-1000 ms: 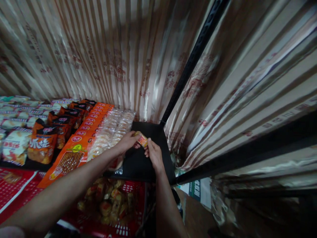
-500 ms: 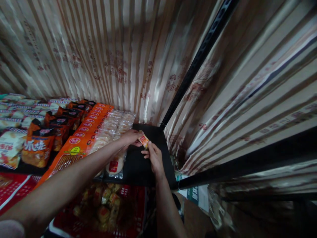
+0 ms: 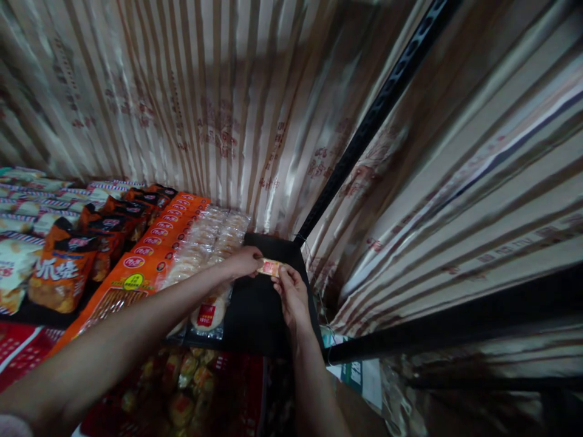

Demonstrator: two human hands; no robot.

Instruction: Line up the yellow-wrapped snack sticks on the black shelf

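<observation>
Between my two hands is a small wrapped snack [image 3: 270, 267], yellowish with a red and orange label, lying level above the black shelf [image 3: 255, 312]. My left hand [image 3: 246, 262] pinches its left end. The fingers of my right hand [image 3: 291, 288] are closed on its right end. Left of my hands, clear packs of round pale crackers [image 3: 207, 261] stand in rows. Below the shelf edge, a red basket [image 3: 255, 388] contains several similar yellow-wrapped snacks [image 3: 184, 394], partly dim and behind my left forearm.
Orange snack bags [image 3: 141, 258], black-and-orange bags [image 3: 64, 264] and white bags [image 3: 16, 267] line the shelf leftward. A black metal post [image 3: 355, 145] rises at the shelf's back corner. A black rail [image 3: 455, 315] runs to the right. Pleated printed sheeting [image 3: 228, 109] hangs behind.
The wrapped snack has turned from a slant to nearly level. My right hand has shifted slightly right and down, my left slightly down. The view has tilted a little.
</observation>
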